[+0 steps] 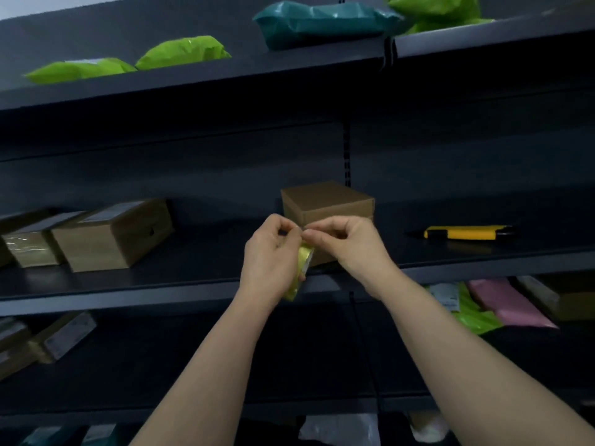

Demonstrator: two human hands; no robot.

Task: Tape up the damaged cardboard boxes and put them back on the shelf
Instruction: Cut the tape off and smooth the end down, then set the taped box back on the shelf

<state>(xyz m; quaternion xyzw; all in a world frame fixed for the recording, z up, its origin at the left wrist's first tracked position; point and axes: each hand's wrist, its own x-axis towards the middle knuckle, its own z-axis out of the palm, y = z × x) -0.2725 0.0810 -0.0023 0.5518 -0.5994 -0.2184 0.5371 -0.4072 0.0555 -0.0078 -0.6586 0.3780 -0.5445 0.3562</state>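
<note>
You are raising both forearms toward the middle shelf (161,284), hands nearly touching. Your left hand (270,255) is gripping the yellow tape roll (301,272) on edge, fingers curled round it. Your right hand (347,246) is pinching at the roll's top edge with thumb and forefinger, the other fingers curled. The cardboard box (328,201) is sitting on the shelf just behind your hands.

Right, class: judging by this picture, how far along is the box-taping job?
Done, it seems: the taped box at far left sits on the shelf. In hand: the left hand holds the tape roll; the right hand pinches its end. Left: the plain box behind shows no tape yet.
</note>
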